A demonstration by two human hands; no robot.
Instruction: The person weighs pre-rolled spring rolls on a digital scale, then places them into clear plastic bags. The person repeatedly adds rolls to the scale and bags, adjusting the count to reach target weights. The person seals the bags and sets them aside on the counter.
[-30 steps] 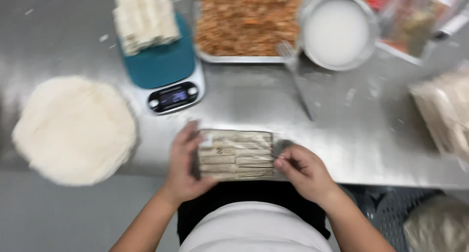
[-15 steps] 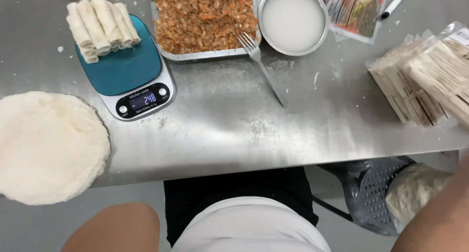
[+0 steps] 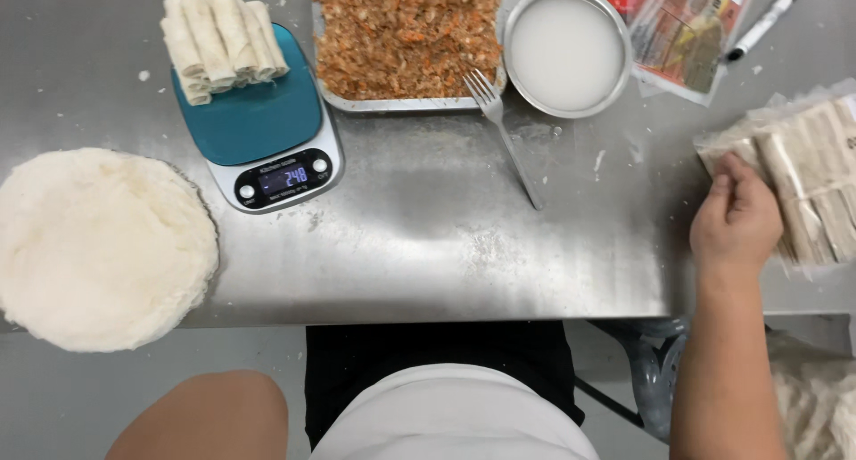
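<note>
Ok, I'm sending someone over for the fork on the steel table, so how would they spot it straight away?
Start at the long stainless steel table and find the rectangular metal tray of orange-brown shredded filling at its far edge. The slim silver metal fork leans its tines on that tray's near right corner, beside the round metal bowl of white liquid. It is the only cutlery there.

Bagged spring rolls at the table's right edge

Clear packs of pale rolls (image 3: pixel 807 179) — stacked flat, rolls side by side, slightly askew — lie on the steel table (image 3: pixel 428 237), right hand (image 3: pixel 736 219) touching them.
</note>
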